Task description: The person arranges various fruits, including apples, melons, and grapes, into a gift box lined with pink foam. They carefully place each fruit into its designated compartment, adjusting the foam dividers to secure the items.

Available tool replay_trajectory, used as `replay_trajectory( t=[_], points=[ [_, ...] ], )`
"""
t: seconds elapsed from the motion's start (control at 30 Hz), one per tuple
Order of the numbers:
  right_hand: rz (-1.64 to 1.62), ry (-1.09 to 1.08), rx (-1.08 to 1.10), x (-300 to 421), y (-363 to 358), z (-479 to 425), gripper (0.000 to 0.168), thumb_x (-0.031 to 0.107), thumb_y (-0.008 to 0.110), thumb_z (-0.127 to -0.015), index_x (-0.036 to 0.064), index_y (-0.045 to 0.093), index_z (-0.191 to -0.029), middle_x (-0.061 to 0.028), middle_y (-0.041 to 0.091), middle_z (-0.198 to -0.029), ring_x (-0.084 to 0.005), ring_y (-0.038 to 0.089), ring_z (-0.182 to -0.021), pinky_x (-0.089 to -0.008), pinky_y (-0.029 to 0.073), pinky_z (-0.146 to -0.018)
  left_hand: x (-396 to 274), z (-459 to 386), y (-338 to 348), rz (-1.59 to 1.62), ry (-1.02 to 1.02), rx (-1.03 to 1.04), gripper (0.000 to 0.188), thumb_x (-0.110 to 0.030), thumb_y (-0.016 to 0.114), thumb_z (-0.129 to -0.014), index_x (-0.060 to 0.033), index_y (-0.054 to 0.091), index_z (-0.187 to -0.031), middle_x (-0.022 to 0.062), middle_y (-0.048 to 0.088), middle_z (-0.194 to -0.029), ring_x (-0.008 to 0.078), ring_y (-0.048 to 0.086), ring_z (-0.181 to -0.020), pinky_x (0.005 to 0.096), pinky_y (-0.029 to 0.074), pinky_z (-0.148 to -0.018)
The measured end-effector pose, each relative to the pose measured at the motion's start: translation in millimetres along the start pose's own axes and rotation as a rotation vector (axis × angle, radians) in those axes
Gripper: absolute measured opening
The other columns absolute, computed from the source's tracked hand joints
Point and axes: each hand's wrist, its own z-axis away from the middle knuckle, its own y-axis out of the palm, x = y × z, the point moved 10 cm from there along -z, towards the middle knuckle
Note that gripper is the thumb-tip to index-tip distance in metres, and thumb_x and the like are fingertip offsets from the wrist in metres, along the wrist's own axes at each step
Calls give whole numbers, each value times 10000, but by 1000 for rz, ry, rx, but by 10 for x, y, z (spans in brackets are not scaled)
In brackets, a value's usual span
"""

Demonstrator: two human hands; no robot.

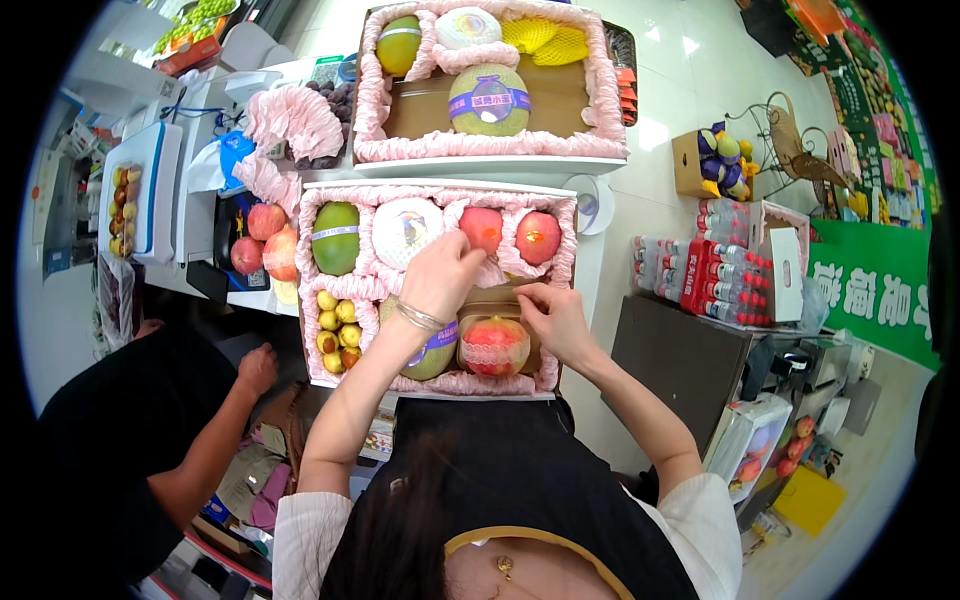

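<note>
A white box (566, 300) edged with crinkled pink paper lies before me, holding a green mango (335, 238), a fruit in a white foam net (407, 231), two red apples (538, 238), small jujubes (349, 335), a netted melon (431, 352) and a pomegranate with a lace band (495, 346). My left hand (444, 274) is over the box's middle, its fingertips at the pink paper below the left apple; whether it pinches the paper is unclear. Above the pomegranate, my right hand (553, 319) has thumb and forefinger near the paper's lower edge; its grip is hard to make out.
Beyond stands a second paper-lined box (491, 150) with a banded melon (489, 101). Loose pink paper (292, 124), apples and a pomegranate (280, 253) lie on the left counter. Another person's arm (217, 435) reaches in at left. Bottled drinks (705, 277) stand on a cabinet at right.
</note>
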Motion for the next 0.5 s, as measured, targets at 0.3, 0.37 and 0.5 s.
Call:
replay_trajectory(
  t=[0.3, 0.37, 0.5],
  points=[
    [235, -44, 183, -72, 278, -35, 258, 30, 478, -792, -17, 669, -960, -212, 644, -964, -352, 608, -907, -427, 471, -822, -132, 41, 414, -371, 150, -112, 144, -175, 631, -712, -93, 521, -759, 54, 471, -785, 186, 548, -754, 287, 480, -546],
    [74, -111, 259, -45, 329, 3, 281, 18, 465, -787, -12, 659, -988, -219, 622, -1029, -355, 576, -995, -428, 454, -860, -67, 57, 338, -251, 106, -145, 195, -197, 673, -702, -88, 522, -763, 61, 472, -784, 202, 555, -755, 309, 483, -538],
    [61, -236, 174, 34, 369, 9, 287, -6, 443, -787, -41, 615, -1015, -228, 590, -1046, -374, 557, -995, -432, 442, -882, 1, 88, 242, -211, 45, -172, 261, -230, 724, -687, -86, 526, -778, 64, 486, -791, 219, 562, -753, 335, 482, -529]
  ],
)
